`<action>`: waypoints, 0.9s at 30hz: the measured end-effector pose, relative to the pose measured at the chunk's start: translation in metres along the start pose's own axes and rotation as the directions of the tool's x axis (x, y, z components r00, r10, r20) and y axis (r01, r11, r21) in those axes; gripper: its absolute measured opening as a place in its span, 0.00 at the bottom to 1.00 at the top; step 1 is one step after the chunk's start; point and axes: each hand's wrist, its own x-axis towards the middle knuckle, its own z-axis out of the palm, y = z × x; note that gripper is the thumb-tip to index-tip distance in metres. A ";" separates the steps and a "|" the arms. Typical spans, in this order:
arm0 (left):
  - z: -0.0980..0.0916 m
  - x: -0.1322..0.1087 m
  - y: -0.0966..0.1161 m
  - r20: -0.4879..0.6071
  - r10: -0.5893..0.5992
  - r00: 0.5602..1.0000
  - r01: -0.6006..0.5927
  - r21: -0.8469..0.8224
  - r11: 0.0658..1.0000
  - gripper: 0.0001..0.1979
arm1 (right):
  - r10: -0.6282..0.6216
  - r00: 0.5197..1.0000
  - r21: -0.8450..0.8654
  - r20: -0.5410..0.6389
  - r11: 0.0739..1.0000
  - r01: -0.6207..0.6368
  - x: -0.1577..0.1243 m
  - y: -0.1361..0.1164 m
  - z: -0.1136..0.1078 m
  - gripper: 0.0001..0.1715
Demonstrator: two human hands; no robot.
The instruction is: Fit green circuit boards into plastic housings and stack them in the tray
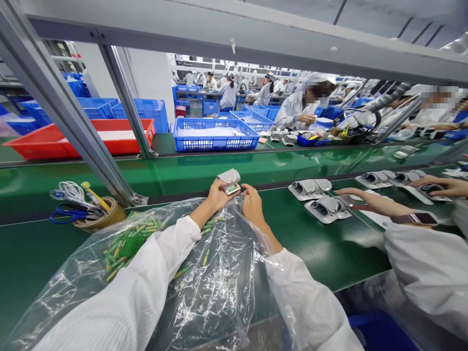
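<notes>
Green table (pixel 314 253) runs across the view, far edge bordered by a dark rail. Clear plastic bag (pixel 219 282) spread wrinkled over its near middle, under both forearms. Past the far edge, beyond a glossy green strip (pixel 175 170): red tray (pixel 34 146) left, blue basket (pixel 215 143) about center, each with white material inside. Brown round holder (pixel 97 222) near the table's far edge, left side, with blue-handled scissors (pixel 78 213) and other tools sticking out. Right side of table: co-worker's hand (pixel 365 197) reaching in from the right edge, beside two grey-white casings (pixel 328 208) lying near the far edge; more casings further right. Person's left hand (pixel 218 196) clamped on a grey-white piece (pixel 229 178), lifted by the middle of the far edge, green patch facing the person. Right hand (pixel 252 207) just beside that piece, fingers bent; cannot tell if fingertips are together or touching it. Smallest: green-yellow parts (pixel 146 228) piled left of center, a few scattered toward the middle, seen through plastic; in or under bag, cannot tell.
</notes>
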 end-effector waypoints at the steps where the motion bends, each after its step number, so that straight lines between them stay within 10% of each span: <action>1: 0.000 0.000 0.000 -0.004 0.004 1.000 -0.004 0.023 1.000 0.36 | 0.035 0.998 0.067 -0.043 0.997 -0.032 0.003 0.003 -0.001 0.26; 11: 0.001 0.000 -0.005 0.024 0.029 0.999 -0.031 0.085 0.996 0.35 | 0.196 0.980 0.560 -0.045 0.817 -0.138 0.007 -0.015 0.002 0.24; 19: 0.003 -0.002 -0.006 0.017 0.016 1.000 -0.018 0.087 0.996 0.34 | 0.097 0.982 0.104 -0.163 0.991 -0.081 0.007 -0.019 -0.018 0.30; 27: 0.008 -0.006 -0.006 0.044 0.028 0.999 -0.033 0.123 0.992 0.34 | -0.076 0.993 -0.005 -0.086 0.997 0.075 0.002 -0.008 -0.006 0.20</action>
